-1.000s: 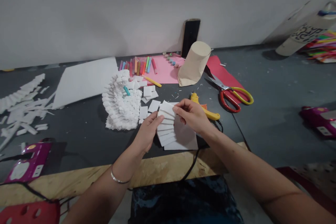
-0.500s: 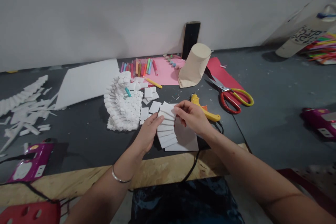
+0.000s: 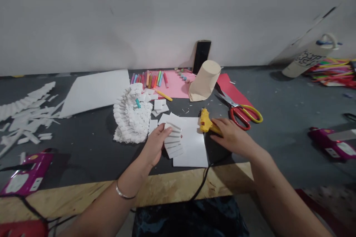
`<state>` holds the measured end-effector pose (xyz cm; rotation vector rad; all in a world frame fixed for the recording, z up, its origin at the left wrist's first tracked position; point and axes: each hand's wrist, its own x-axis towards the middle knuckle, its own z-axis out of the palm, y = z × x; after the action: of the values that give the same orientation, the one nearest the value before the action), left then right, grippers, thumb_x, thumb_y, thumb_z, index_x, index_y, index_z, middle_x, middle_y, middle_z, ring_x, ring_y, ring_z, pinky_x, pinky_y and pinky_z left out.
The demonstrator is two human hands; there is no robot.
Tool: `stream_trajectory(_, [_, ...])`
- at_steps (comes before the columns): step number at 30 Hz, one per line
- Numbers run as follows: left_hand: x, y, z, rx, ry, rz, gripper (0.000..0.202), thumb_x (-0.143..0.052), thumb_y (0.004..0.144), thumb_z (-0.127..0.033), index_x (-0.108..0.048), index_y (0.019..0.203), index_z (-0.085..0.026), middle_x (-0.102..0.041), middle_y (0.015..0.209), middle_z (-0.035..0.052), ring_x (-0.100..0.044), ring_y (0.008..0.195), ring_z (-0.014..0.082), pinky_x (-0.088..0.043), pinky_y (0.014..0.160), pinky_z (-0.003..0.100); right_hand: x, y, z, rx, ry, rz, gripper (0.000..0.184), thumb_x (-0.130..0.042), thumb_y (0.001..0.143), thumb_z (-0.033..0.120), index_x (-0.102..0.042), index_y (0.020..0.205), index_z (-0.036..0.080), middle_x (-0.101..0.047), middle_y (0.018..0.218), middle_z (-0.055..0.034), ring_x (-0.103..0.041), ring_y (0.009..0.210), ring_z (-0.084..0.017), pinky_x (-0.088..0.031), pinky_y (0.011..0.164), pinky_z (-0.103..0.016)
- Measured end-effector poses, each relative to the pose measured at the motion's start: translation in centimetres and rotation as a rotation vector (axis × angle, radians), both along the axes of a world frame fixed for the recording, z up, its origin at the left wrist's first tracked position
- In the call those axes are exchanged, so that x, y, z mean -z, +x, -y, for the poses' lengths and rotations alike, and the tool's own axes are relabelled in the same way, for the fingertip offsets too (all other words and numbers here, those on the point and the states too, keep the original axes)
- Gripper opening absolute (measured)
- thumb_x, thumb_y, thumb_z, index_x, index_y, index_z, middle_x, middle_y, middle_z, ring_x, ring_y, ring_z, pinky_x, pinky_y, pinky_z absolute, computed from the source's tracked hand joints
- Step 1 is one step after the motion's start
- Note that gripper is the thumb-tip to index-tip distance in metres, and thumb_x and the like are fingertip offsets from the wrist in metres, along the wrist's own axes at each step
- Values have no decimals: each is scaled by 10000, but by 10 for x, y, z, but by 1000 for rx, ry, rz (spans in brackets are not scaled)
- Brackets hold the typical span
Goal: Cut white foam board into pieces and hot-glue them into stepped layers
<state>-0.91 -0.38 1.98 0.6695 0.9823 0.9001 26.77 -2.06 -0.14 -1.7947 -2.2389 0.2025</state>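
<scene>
My left hand (image 3: 155,141) pinches a strip of overlapping white foam pieces (image 3: 174,142), layered like shingles, held over the left part of a white sheet (image 3: 192,144). My right hand (image 3: 233,135) is closed around the handle of a yellow hot glue gun (image 3: 206,121), whose nozzle points away from me at the sheet's right edge. Small white squares (image 3: 159,105) lie just beyond my left hand. Left of them stands a white ruffled piece (image 3: 128,118) with a small teal clip-like bit on it.
Scissors (image 3: 241,114) rest on red paper right of the glue gun. Behind are a beige paper-covered form (image 3: 205,80), a phone (image 3: 201,56) against the wall and coloured sticks (image 3: 150,79). White scraps (image 3: 29,122) spread at left. A black cord (image 3: 202,183) crosses the table's front edge.
My right hand has left the foam strip, moved right and taken hold of the glue gun. My left hand still holds the strip, now tilted slightly. The view has shifted a little.
</scene>
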Motion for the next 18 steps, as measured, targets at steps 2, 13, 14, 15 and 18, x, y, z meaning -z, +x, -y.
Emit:
stream_trajectory(2, [2,0,1,10,7,3,362,-788,672,-373,-659,925,-149,-746,875,95,-696,773,228,-541,695,336,12,1,0,16,10,43,486,-552,814,264,-540,1280,126,-601,1198,-191,-572,1086,-335,-467,888,-451])
stream_trajectory(13, [3,-2,-2,-16,25,38,380,-790,671,-351,-652,955,-139,-751,846,89,-693,730,209,-530,711,325,-15,-18,9,148,-379,-1006,252,-526,839,417,-579,927,186,-568,747,-16,-489,558,-129,-394,516,-267])
stream_trajectory(14, [3,-1,-1,-8,26,44,379,-787,676,-348,-652,961,-140,-752,852,90,-695,736,213,-530,713,327,-16,-22,12,144,-385,-1060,270,-538,844,447,-582,902,187,-560,721,-13,-473,540,-124,-376,499,-264])
stream_trajectory(15, [4,-1,-1,0,27,46,373,-785,681,-345,-653,963,-140,-753,853,92,-698,750,219,-529,717,328,-16,-27,15,152,-377,-1059,287,-553,844,471,-586,886,189,-549,687,-6,-457,526,-121,-360,485,-261])
stream_trajectory(18, [6,-1,-1,3,30,44,357,-781,690,-340,-656,953,-135,-753,846,97,-705,786,234,-526,746,334,-16,-41,21,193,-278,-883,298,-598,821,492,-603,835,195,-543,641,4,-459,537,-130,-359,485,-258])
